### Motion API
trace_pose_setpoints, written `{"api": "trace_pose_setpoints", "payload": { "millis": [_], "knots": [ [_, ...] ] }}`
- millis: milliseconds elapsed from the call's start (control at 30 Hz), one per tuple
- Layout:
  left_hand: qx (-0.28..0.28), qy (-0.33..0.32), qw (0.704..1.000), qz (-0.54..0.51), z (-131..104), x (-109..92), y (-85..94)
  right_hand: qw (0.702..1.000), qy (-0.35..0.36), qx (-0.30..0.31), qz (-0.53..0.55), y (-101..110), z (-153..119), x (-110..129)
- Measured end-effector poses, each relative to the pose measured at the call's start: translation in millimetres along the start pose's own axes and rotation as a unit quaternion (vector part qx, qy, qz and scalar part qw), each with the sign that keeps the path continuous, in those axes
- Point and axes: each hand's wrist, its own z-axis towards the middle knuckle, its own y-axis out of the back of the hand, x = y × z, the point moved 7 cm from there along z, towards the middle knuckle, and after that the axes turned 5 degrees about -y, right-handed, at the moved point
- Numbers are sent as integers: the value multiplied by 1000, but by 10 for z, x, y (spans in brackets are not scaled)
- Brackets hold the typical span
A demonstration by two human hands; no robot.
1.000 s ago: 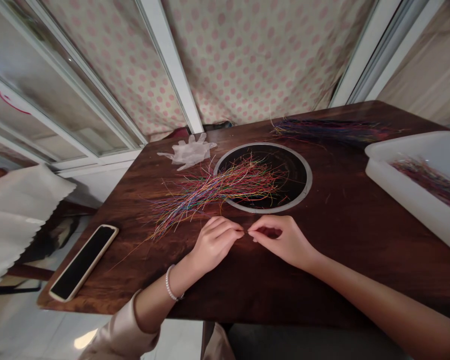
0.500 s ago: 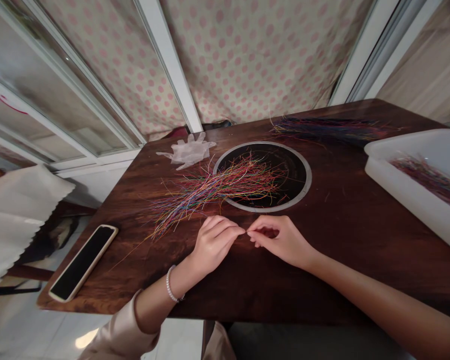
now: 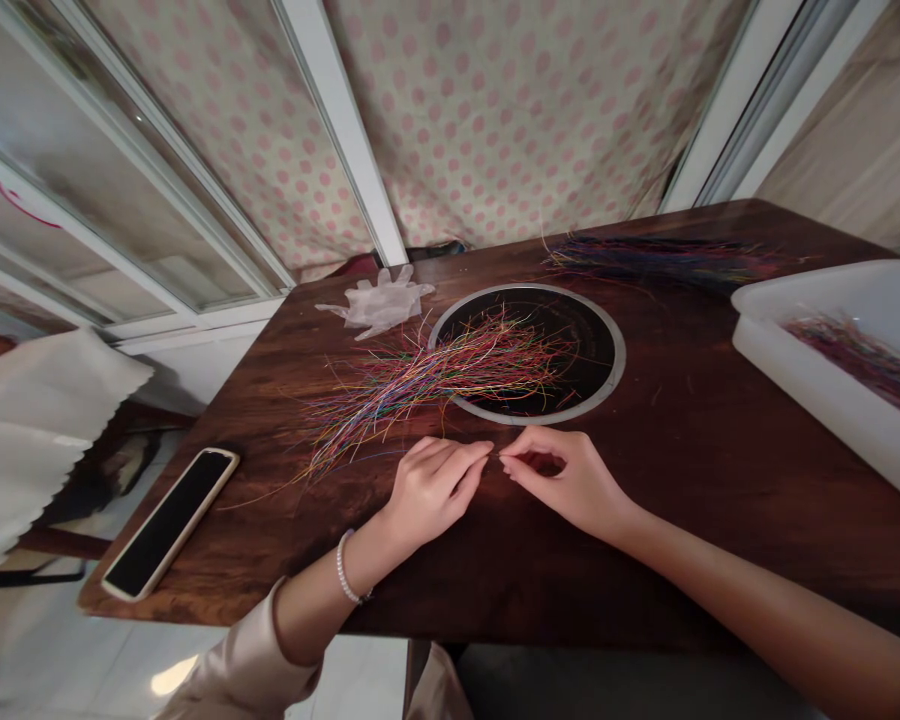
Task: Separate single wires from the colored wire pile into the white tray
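A loose bundle of thin multicoloured wires (image 3: 435, 375) lies across the left part of a round black plate with a grey rim (image 3: 619, 360) set in the dark table. Just in front of the bundle, my left hand (image 3: 442, 485) has its thumb and forefinger pressed together, and a thin blue strand runs leftward from it. My right hand (image 3: 562, 475) pinches close beside it, fingertips a small gap away from the left ones. Whatever lies between the right fingertips is too small to make out.
A phone (image 3: 171, 522) lies at the table's left edge. Behind the bundle is a clear plastic glove (image 3: 382, 300). Darker wires (image 3: 660, 258) lie at the back right, beside a white bin (image 3: 817, 385) holding more wires. Curtained glass panels stand behind.
The fingertips of my two hands have moved slightly apart. A blue strand now shows left of my left hand, and the long yellowish strand near the phone has shifted. The view has moved slightly.
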Motion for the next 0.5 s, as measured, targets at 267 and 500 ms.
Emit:
{"api": "trace_pose_setpoints", "payload": {
  "millis": [267, 500],
  "knots": [
    [-26, 63, 992, -103, -30, 85, 14, 1000, 1, -12, -11, 34, -6, 1],
    [-38, 156, 966, -204, -62, 165, -24, 999, 11, -26, -27, 60, 3, 42]
  ]
}}
